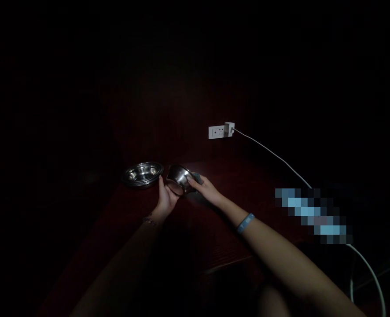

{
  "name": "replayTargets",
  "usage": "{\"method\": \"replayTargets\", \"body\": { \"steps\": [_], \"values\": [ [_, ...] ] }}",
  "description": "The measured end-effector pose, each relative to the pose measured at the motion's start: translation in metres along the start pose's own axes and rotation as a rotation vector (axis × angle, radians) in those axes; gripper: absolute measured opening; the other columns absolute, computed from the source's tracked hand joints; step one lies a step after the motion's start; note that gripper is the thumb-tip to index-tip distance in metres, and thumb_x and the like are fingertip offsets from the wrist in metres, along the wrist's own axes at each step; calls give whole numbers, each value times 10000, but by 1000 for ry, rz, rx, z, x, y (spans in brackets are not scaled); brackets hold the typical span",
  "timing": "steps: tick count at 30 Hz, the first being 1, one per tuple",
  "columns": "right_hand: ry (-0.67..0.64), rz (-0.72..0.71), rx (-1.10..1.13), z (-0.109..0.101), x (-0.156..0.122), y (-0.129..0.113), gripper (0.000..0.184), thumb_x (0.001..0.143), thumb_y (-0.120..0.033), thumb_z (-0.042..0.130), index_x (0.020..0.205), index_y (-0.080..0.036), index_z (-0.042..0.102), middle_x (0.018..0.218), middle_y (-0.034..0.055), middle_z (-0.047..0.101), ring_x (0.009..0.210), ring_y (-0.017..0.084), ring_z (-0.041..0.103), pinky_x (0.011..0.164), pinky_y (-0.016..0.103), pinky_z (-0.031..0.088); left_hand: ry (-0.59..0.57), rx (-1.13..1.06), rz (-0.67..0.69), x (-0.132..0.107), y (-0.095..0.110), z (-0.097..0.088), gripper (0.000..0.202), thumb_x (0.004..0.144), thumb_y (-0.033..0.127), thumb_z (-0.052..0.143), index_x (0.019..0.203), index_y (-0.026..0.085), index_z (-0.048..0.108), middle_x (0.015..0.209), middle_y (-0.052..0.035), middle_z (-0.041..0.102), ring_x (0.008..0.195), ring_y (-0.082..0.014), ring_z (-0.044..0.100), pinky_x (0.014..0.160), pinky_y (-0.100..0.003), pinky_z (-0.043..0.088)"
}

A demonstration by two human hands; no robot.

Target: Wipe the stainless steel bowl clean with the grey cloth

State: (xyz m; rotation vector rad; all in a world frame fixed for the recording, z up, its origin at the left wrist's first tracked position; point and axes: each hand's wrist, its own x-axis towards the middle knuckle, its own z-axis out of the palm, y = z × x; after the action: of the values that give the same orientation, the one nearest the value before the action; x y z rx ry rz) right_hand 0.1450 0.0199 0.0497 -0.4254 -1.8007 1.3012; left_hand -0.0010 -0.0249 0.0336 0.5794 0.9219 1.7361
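A shiny metal bowl (179, 179) is held tilted above the dark red table, its base turned toward me. My left hand (167, 198) supports it from below and the left, thumb raised and fingers partly hidden under the bowl. My right hand (205, 189) grips the bowl's right side, thumb on the outer wall. Between the right fingers and the bowl shows a bunched grey-green cloth (197, 178); most of it is hidden. Just left of my left hand, a small stack of shallow metal dishes (142, 181) rests on the table.
The dark red tabletop (211, 242) has its near edge below my hands. On the back wall, a white socket plate (216, 132) holds a charger (228, 128). Its white cable (270, 150) runs down right to a pixelated bluish patch (309, 213). The surroundings are very dark.
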Motion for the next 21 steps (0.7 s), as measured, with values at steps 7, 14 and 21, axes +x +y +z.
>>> {"method": "replayTargets", "body": {
  "steps": [7,14,21],
  "values": [
    [171,231,223,-9,4,-1,572,697,-665,703,969,-163,688,878,47,727,835,186,665,790,300,537,105,-73,72,0,1,5,294,931,392,511,1002,175,696,1088,-75,756,1080,-206,685,921,-297,551],
    [281,282,255,-15,10,12,603,717,-643,697,1077,-160,663,956,75,733,846,184,672,819,323,542,61,-72,129,0,-3,7,247,934,337,540,994,151,690,1079,-98,759,1067,-204,695,934,-305,559],
    [478,217,17,-30,16,35,699,821,-713,484,1206,-147,625,1041,103,722,879,204,680,794,331,562,122,-95,116,5,-5,5,213,950,308,506,974,186,680,1108,-88,752,1128,-180,671,935,-258,553]
  ]
}}
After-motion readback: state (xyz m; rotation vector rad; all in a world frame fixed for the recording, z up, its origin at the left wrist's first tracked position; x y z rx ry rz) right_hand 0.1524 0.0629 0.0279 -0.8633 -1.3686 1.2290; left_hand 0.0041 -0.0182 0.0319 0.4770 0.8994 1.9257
